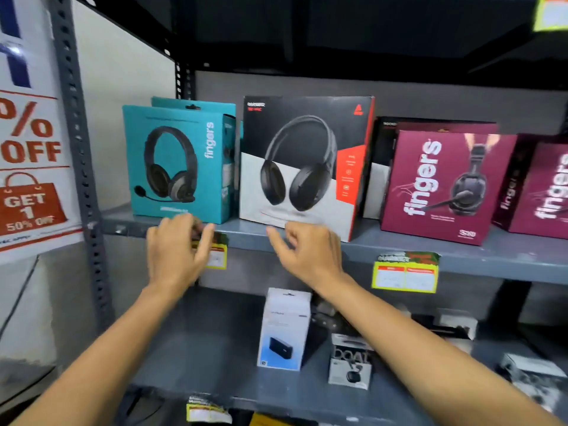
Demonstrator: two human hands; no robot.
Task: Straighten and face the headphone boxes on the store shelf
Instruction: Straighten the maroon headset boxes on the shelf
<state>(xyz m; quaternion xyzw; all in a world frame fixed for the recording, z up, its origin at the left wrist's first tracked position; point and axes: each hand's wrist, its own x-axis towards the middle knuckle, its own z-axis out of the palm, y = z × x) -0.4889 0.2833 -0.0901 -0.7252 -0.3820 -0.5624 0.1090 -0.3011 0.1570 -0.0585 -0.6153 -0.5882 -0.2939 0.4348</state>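
Note:
A teal headphone box (179, 162) stands on the grey shelf (399, 244), with a second teal box behind it. To its right stands a larger black, white and red headphone box (304, 167), turned slightly. Further right are a maroon headphone box (442, 186) and another maroon box (544, 192) at the frame edge. My left hand (176, 250) hovers in front of the shelf edge below the teal box, fingers loosely curled and holding nothing. My right hand (307, 250) hovers just below the black box's bottom edge, fingers apart and empty.
Yellow price tags (405, 273) hang on the shelf edge. The lower shelf holds a white power bank box (284, 330), an earbuds box (350, 361) and more small boxes at the right. A sale poster (27, 155) hangs left of the grey upright post (78, 155).

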